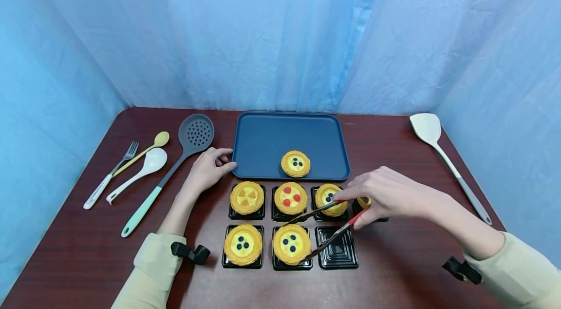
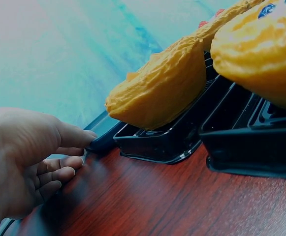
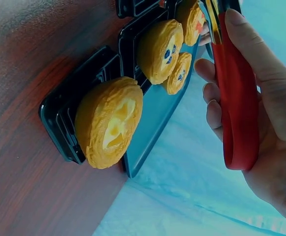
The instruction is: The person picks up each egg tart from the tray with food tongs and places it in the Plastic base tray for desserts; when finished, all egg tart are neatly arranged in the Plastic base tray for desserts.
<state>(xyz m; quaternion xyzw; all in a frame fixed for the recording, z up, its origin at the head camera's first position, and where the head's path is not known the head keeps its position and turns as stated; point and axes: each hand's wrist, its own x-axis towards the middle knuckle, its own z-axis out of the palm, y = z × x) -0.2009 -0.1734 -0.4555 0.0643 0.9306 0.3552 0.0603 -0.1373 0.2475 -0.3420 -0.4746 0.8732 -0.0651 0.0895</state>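
My right hand (image 1: 385, 197) grips red-handled tongs (image 3: 238, 98). The arms of the tongs spread on either side of a blueberry-topped egg tart (image 1: 291, 244), one tip near its back edge and the other at its front right. That tart sits in a black plastic holder (image 1: 280, 265) in the front row. At the left rim of a blue tray (image 1: 285, 133), my left hand (image 1: 210, 168) holds the edge, thumb against the rim and other fingers curled beside it. Another blueberry tart (image 1: 295, 164) lies on the tray near its front edge.
More tarts stand in black holders, including a red-topped tart (image 1: 290, 198) and a yellow-topped tart (image 1: 247, 197). One holder (image 1: 336, 248) shows its ridged bottom. Left are a skimmer (image 1: 196, 132), white ladle (image 1: 154, 160), yellow spoon (image 1: 161, 139) and fork (image 1: 130, 151); a white turner (image 1: 426, 127) lies right.
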